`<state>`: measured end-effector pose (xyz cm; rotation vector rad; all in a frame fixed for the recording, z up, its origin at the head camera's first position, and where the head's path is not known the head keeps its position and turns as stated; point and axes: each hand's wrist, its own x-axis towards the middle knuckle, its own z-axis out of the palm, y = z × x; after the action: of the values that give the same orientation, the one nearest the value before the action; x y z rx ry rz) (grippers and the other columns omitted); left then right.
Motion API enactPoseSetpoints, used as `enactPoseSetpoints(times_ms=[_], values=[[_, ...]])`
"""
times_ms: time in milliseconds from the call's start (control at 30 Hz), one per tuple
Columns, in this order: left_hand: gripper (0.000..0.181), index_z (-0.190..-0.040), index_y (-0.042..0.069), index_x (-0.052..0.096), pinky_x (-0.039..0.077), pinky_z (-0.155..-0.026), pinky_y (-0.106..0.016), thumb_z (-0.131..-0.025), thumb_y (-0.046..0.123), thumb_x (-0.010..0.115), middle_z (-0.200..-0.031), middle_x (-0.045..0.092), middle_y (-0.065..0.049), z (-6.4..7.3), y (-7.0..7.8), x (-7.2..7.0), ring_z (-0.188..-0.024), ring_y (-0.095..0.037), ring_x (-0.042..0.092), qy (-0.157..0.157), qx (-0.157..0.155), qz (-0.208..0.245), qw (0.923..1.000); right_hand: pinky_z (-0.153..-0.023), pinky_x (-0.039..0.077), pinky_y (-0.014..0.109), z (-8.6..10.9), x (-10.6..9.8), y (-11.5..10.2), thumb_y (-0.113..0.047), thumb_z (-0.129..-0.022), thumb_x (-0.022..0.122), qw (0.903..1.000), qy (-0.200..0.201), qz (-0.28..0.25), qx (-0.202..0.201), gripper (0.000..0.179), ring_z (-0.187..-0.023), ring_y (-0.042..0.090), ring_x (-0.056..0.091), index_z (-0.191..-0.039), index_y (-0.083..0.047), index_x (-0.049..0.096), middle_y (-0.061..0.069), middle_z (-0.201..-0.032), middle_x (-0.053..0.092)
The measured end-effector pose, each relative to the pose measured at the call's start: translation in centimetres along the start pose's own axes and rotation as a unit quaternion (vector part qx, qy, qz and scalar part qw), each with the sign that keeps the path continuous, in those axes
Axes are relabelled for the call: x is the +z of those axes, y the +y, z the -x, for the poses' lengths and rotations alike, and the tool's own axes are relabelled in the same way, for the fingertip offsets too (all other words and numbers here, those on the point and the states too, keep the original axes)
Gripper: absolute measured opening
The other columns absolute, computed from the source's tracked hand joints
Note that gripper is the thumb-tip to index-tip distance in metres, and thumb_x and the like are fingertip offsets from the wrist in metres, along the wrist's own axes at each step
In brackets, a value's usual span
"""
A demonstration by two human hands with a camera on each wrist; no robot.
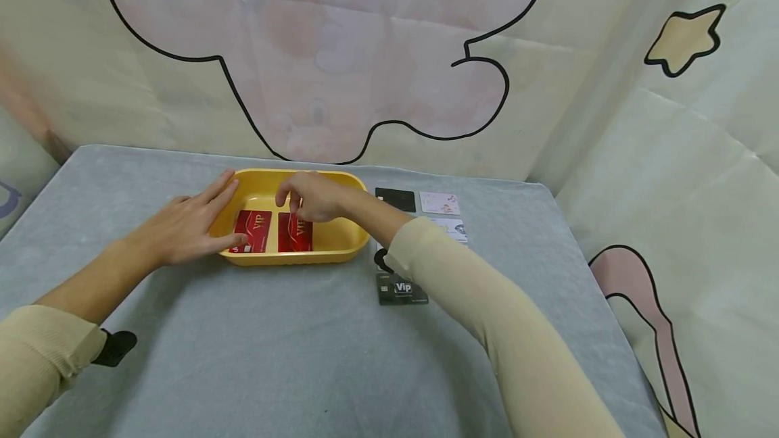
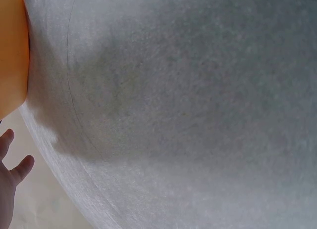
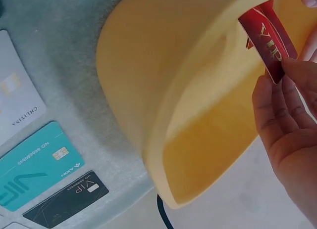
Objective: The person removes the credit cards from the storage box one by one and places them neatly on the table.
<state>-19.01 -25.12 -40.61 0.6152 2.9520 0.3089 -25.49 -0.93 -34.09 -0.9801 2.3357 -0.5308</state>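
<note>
"Where's the red card [image 1: 295, 235]?"
"Inside the yellow tray [image 1: 335, 238], pinched by the right hand [image 1: 315, 196]."
"And the left hand [image 1: 185, 228]?"
"Fingers spread wide, on the tray's left edge."
"All done?"
"Only partly, I think. 1 other red card [image 1: 258, 223] lies in there. This 1 isn't let go yet. More cards [image 1: 403, 289] lie outside, on the gray cloth [image 1: 274, 357]."

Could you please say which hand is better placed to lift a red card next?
Probably the right hand: it pinches a red VIP card in the yellow tray, while the left hand lies spread at the tray's left end.
</note>
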Motion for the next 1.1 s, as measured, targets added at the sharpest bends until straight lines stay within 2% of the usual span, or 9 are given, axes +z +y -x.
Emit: enactPoseSetpoints(times_ms=[167,300,533,633,800,1100], values=[[0.1,-0.158,0.0,0.012,0.034,-0.1,-0.072,-0.091,0.062,0.054,-0.166,0.0,-0.02,0.0,0.0,0.0,-0.133,-0.052,0.04,-0.002,-0.003,0.001,1.0,-0.072,0.051,0.016,0.5,-0.1,-0.1,0.003,-0.094,0.059,0.9998,-0.006,0.018,-0.006,0.028,-0.092,0.016,0.055,-0.12,-0.006,0.063,0.006,-0.102,0.059],[0.101,-0.158,0.0,0.012,0.034,-0.1,-0.072,-0.091,0.062,0.054,-0.166,0.001,-0.019,0.0,0.0,0.1,-0.133,-0.051,0.04,0.004,-0.003,0.004,1.0,-0.073,0.051,0.018,1.2,-0.4,0.0,0.005,-0.093,0.057,0.9992,-0.012,0.033,-0.02,0.031,-0.093,0.017,0.055,-0.122,-0.002,0.063,0.008,-0.105,0.06],[0.1,-0.158,0.0,0.015,0.034,-0.101,-0.072,-0.09,0.061,0.056,-0.166,0.003,-0.018,0.1,0.0,0.0,-0.134,-0.05,0.04,0.01,-0.005,0.011,0.9999,-0.072,0.053,0.019,2.9,-0.6,-0.2,0.004,-0.093,0.06,0.9976,-0.025,0.057,-0.031,0.035,-0.093,0.018,0.055,-0.126,-0.003,0.063,0.007,-0.101,0.061],[0.1,-0.157,-0.001,0.015,0.034,-0.101,-0.072,-0.09,0.061,0.056,-0.166,0.003,-0.018,0.1,0.0,0.0,-0.133,-0.051,0.041,0.009,-0.004,0.009,0.9999,-0.076,0.052,0.018,3.7,-0.6,-0.1,0.004,-0.093,0.059,0.996,-0.026,0.073,-0.045,0.032,-0.093,0.018,0.055,-0.123,-0.005,0.067,0.006,-0.101,0.063],[0.1,-0.157,-0.001,0.013,0.033,-0.101,-0.072,-0.091,0.061,0.055,-0.166,0.001,-0.019,0.0,0.1,0.0,-0.133,-0.052,0.041,0.004,-0.004,0.003,1.0,-0.079,0.05,0.02,4.9,-1.1,-0.2,0.006,-0.093,0.057,0.9924,-0.022,0.104,-0.062,0.028,-0.094,0.018,0.055,-0.114,-0.005,0.071,0.006,-0.102,0.065],[0.099,-0.157,-0.001,0.014,0.032,-0.102,-0.072,-0.091,0.06,0.056,-0.166,0.002,-0.017,0.1,0.2,-0.1,-0.134,-0.051,0.04,0.005,-0.01,0.01,0.9999,-0.078,0.052,0.02,7.8,-2.7,0.0,0.004,-0.091,0.058,0.99,0.0,0.116,-0.08,0.025,-0.093,0.018,0.058,-0.112,-0.003,0.071,0.006,-0.105,0.066]])
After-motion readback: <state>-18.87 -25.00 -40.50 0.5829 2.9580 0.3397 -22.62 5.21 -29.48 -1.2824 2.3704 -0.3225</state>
